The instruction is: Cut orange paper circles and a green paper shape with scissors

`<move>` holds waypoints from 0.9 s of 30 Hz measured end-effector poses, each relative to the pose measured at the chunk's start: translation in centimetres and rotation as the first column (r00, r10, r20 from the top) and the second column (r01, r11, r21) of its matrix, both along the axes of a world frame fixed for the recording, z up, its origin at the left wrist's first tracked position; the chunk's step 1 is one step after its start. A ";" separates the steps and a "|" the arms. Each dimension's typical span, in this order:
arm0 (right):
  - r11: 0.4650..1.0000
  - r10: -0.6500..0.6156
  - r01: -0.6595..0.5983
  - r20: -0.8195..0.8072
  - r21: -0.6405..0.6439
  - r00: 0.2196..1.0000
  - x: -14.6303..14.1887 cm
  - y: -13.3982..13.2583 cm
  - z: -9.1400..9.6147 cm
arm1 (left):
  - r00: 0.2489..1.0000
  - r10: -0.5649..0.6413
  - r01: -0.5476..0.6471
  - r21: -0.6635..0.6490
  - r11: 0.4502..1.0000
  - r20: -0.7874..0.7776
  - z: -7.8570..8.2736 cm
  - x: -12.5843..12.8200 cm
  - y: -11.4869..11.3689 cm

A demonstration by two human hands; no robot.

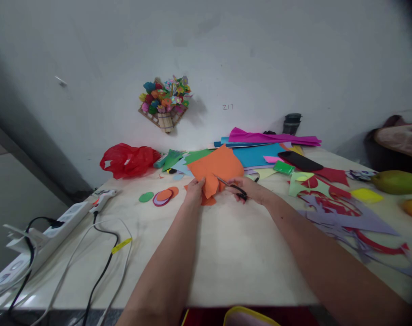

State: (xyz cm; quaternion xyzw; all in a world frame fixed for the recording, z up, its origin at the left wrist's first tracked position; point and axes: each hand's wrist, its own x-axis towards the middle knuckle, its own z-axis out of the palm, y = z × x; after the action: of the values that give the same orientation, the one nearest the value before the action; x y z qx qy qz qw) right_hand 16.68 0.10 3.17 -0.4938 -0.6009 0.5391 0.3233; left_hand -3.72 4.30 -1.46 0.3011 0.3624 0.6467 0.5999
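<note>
An orange sheet of paper (217,165) is held up over the middle of the table, its lower edge cut into flaps. My left hand (194,192) pinches it at the lower left. Black-handled scissors (240,194) are gripped in my right hand (251,190), with their blades against the orange paper from the right. Left of my hands lie cut paper circles: a green circle (146,197) and a small overlapping group topped by an orange circle (164,195). Small orange offcuts (208,200) show just below the sheet.
Coloured sheets (260,155), a phone (300,160) and a green packet (283,168) lie behind. Purple and red scraps (348,215) cover the right, near a mango (397,182). A red plastic bag (129,160), glue gun (104,199), power strip (53,240) and cables are left.
</note>
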 end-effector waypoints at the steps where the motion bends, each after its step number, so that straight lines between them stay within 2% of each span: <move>1: 1.000 0.017 -0.017 0.011 0.001 1.000 0.1 0.0 0.0 | 1.000 -0.020 0.020 -0.001 1.000 -0.003 0.0 0.0 0.0; 7: 0.995 0.094 -0.095 0.021 0.034 0.995 0.5 0.0 -0.3 | 0.992 -0.122 0.120 -0.038 0.992 -0.034 0.3 0.2 -0.4; 13: 0.994 0.102 -0.101 -0.020 0.035 0.995 0.7 0.0 -0.4 | 0.978 -0.201 0.200 -0.026 0.980 -0.060 0.4 0.5 -0.8; 22: 0.995 0.081 -0.079 -0.020 0.061 0.997 0.6 0.1 -0.8 | 0.974 -0.221 0.221 -0.012 0.975 -0.036 -0.2 0.3 -0.3; 27: 0.996 0.064 -0.064 -0.010 0.068 0.998 0.5 0.2 -0.7 | 0.978 -0.206 0.206 -0.024 0.978 -0.021 0.1 0.3 -0.4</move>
State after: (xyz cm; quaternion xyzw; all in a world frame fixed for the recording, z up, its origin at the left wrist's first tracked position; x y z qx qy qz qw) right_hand 17.21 0.28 2.47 -0.4598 -0.6323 0.5316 0.3260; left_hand -3.47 3.88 -1.41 0.3380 0.3434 0.5735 0.6626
